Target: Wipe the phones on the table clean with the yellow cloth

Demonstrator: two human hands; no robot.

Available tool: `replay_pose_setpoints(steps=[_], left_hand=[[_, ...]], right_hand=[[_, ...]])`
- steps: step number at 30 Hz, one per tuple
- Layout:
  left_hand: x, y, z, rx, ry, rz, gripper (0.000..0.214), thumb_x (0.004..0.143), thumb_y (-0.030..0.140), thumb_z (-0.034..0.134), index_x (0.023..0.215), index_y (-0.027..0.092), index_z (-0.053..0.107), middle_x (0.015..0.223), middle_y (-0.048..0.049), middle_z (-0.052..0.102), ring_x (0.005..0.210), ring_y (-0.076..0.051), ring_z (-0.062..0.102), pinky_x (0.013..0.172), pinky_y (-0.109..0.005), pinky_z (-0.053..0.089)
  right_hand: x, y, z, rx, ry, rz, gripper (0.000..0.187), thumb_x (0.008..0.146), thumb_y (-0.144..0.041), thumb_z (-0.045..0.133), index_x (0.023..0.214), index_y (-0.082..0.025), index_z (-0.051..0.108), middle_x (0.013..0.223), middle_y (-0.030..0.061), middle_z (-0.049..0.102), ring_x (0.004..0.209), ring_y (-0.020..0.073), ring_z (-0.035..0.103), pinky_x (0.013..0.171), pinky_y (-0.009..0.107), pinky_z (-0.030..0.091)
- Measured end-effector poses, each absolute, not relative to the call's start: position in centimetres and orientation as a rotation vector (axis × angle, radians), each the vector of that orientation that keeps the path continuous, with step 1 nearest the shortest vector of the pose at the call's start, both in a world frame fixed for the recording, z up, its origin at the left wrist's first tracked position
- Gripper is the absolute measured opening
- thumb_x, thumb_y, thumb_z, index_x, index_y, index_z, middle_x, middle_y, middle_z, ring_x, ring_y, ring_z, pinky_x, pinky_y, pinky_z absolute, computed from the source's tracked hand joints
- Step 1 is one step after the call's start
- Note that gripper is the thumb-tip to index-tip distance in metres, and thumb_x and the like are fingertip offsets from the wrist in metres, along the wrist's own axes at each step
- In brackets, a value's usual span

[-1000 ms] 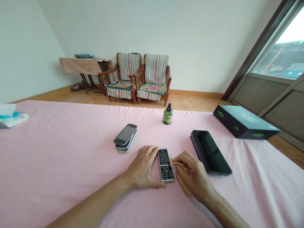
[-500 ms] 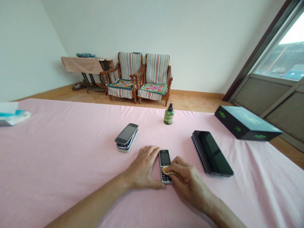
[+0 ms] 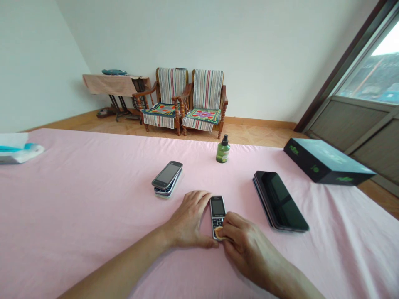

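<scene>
Pink-sheeted desk (image 3: 93, 199): black keypad phone (image 3: 217, 209) lies flat near the front edge of view. Left hand (image 3: 190, 220) open, braced against its side; right hand (image 3: 249, 243) pinches a yellow cloth (image 3: 219, 233) on the keypad. Phone likely light, stiff, slick; best held by its side edges.

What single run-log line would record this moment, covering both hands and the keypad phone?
left hand: touches edge of keypad phone | right hand: pinches yellow cloth on its keypad | nearby: stacked black tablets, stacked smartphones
</scene>
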State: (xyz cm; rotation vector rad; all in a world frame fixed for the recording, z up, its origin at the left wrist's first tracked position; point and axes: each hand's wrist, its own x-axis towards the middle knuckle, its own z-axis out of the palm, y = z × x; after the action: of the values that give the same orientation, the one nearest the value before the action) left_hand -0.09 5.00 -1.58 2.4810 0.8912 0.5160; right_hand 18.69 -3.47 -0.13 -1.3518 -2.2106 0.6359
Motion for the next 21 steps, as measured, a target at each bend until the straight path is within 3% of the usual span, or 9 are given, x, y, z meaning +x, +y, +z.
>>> replay_pose_setpoints(steps=[5,9,14,21], left_hand=[[0.0,5.0,-1.6,2.484,0.886,0.525,0.107,0.049,0.056,0.085,0.136,0.018,0.038,0.132,-0.0143,0.047,0.121,-0.036,0.043,0.106,-0.048,0.033],[0.0,5.0,-1.5,2.44,0.905,0.538,0.104,0.049,0.056,0.085,0.135,0.019,0.04,0.131,-0.0138,0.047,0.122,-0.037,0.043,0.106,-0.051,0.034],[-0.1,4.8,-1.3,2.393,0.896,0.554,0.104,0.046,0.052,0.087,0.134,0.019,0.04,0.131,-0.0139,0.047,0.122,-0.038,0.042,0.106,-0.053,0.035],[-0.2,4.9,-1.5,2.371,0.868,0.58,0.107,0.047,0.049,0.089,0.136,0.02,0.036,0.134,-0.0142,0.043,0.125,-0.038,0.04,0.107,-0.053,0.034]], right_hand=[[18.9,-3.8,0.7,-1.235,-2.129,0.841,0.028,0.067,0.008,0.045,0.067,-0.018,0.057,0.079,-0.0004,0.054,0.068,0.0108,0.051,0.058,0.023,0.035],[19.8,-3.1,0.6,-1.269,-1.868,0.848,0.028,0.072,0.002,0.047,0.081,-0.018,0.065,0.081,0.0012,0.058,0.071,0.0123,0.056,0.06,0.023,0.039],[20.6,-2.0,0.0,-1.46,-1.666,0.624,0.019,0.077,-0.006,0.051,0.07,-0.017,0.064,0.071,0.0016,0.059,0.066,0.0142,0.057,0.06,0.025,0.039],[20.3,-2.2,-0.5,-1.457,-1.657,0.625,0.017,0.081,-0.011,0.051,0.074,-0.017,0.066,0.074,0.0027,0.06,0.068,0.0152,0.058,0.061,0.026,0.041]])
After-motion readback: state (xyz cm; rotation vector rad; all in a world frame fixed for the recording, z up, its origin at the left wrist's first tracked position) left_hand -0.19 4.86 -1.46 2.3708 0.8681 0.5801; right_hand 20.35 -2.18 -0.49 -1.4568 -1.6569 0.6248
